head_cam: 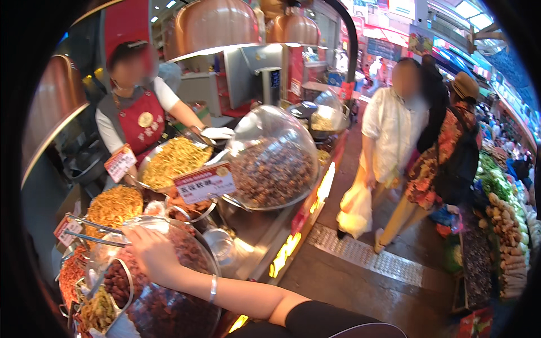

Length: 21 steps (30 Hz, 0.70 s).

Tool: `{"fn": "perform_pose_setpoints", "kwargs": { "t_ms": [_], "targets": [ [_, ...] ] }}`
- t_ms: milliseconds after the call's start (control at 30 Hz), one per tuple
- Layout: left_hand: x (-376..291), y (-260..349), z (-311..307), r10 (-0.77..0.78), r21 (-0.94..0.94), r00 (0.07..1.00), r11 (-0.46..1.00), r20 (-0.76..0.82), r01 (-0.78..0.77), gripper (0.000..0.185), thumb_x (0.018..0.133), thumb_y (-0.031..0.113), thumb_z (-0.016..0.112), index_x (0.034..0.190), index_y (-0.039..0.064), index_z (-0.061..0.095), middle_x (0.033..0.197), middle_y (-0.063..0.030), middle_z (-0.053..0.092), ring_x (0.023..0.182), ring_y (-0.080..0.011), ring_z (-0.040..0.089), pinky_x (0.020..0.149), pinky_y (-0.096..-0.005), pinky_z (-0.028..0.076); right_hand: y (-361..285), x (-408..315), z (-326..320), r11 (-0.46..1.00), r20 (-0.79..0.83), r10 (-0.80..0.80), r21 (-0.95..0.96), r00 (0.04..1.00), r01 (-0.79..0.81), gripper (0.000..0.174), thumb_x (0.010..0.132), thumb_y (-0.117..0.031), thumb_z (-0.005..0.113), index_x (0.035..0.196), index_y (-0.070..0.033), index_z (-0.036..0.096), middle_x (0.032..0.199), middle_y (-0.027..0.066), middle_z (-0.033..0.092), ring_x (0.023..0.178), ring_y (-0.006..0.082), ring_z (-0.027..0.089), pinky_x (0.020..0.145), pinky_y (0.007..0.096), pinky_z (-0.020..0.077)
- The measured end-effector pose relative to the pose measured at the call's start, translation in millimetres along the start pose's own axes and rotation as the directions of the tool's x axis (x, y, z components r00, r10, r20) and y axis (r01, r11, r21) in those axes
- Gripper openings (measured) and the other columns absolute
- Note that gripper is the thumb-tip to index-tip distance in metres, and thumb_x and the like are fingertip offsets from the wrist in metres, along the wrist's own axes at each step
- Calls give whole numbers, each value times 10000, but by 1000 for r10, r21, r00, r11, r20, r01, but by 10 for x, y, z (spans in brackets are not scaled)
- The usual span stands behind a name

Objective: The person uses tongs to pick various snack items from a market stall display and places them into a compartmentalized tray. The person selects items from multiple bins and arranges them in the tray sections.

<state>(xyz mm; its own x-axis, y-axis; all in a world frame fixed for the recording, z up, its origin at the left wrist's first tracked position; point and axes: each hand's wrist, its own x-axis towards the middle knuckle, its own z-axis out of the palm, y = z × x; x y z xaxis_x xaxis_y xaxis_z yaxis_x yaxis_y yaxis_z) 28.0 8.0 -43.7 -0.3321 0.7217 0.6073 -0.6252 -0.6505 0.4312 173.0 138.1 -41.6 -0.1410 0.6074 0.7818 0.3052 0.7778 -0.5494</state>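
My right hand (150,253) reaches across from the lower right, a bracelet on its wrist. Its fingers are closed around metal tongs (95,237), whose two arms point left over the food. Beneath the hand is a clear domed cover (186,236) over a wide pan of dark reddish-brown food pieces (165,308). Just beyond the tongs rises a heap of orange shredded food (115,205). Red shredded food (72,270) and a yellow-green pickle-like food (97,310) lie at the lower left. My left hand is out of view.
Across the stall, an aproned worker (141,120) has a white-gloved hand by a bowl of yellow shreds (175,162). Another clear dome (274,156) covers brown pieces behind a price sign (205,183). Copper lamps (215,27) hang above. Shoppers (393,131) stand in the aisle beside vegetables (503,228).
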Motion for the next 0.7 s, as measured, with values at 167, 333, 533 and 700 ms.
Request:
{"fn": "perform_pose_setpoints", "kwargs": {
  "t_ms": [167, 333, 533, 700],
  "targets": [
    [-174, 83, -101, 52, 9, 998, 999, -25, -52, 690, 908, 363, 593, 1443, 41, 300, 1483, -158, 336, 1351, -312, 344, 1144, -486, 233, 31, -9, -74, 997, 60, -46, -66, 997, 50, 372, 832, -154, 617, 1171, -8, 576, 994, 159, 623, 895, 332, 611, 760, 415, 490],
    [-251, -22, -75, 44, 95, 979, 995, -199, -25, 818, 816, 599, 592, 1420, 118, 325, 1370, -173, 428, 1242, -359, 449, 1028, -525, 400, -112, 58, -210, 998, 0, -41, -37, 999, 41, 325, 799, -128, 672, 1104, -29, 619, 934, 170, 645, 859, 346, 628, 744, 406, 496],
    [-158, 26, 211, 151, 66, 942, 988, -301, -138, 915, 763, 527, 708, 1460, 133, 264, 1445, -166, 358, 1270, -377, 427, 1031, -539, 401, -163, 99, -235, 998, 13, -69, -1, 998, 69, 349, 794, -117, 666, 1127, -30, 607, 933, 157, 633, 847, 352, 617, 740, 407, 487],
    [-180, 32, 274, 40, 201, 987, 980, -155, -8, 905, 785, 526, 683, 1471, 136, 240, 1470, -144, 334, 1324, -383, 364, 1058, -568, 357, -78, 61, -194, 997, 3, -75, -19, 997, 75, 347, 812, -132, 659, 1144, -47, 604, 912, 142, 625, 819, 339, 607, 716, 403, 478]
  ]
}}
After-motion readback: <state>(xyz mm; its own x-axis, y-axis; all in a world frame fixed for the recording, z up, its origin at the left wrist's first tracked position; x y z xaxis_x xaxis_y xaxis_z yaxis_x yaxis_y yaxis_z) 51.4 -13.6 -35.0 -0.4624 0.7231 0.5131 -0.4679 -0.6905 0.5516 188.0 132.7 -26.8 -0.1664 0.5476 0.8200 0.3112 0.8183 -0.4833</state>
